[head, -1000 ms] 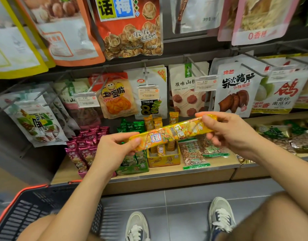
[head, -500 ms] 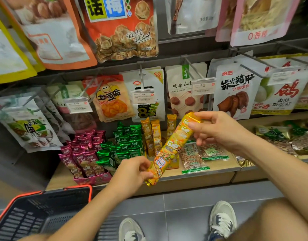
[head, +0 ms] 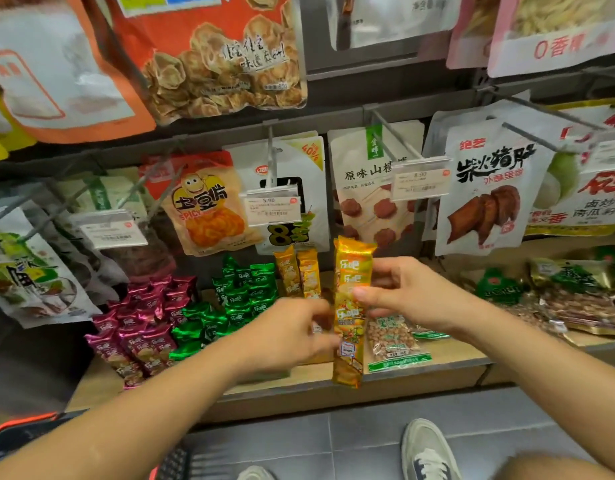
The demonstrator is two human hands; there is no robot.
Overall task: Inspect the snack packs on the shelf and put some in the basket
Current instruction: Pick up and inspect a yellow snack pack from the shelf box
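We hold a long yellow snack pack (head: pixel 347 320) upright in the air in front of the shelf (head: pixel 299 393), its lower end hanging just past the shelf's front edge. Our right hand (head: pixel 406 296) pinches its upper middle, thumb on the front and fingers (head: pixel 385 268) curled behind. Our left hand (head: pixel 285 334) is blurred. Its curled fingers meet the pack's left edge lower down, but we cannot tell whether they grip it or only touch it. Behind the pack, more yellow packs (head: pixel 297 271) stand on the shelf, with green packs (head: pixel 236 303) and purple packs (head: pixel 139 327) to their left and a peanut bag (head: pixel 392 337) lying to the right. Bigger bags hang from hooks above, with price tags (head: pixel 271 206). The basket (head: pixel 18 427), red-rimmed, sits at the lower left.
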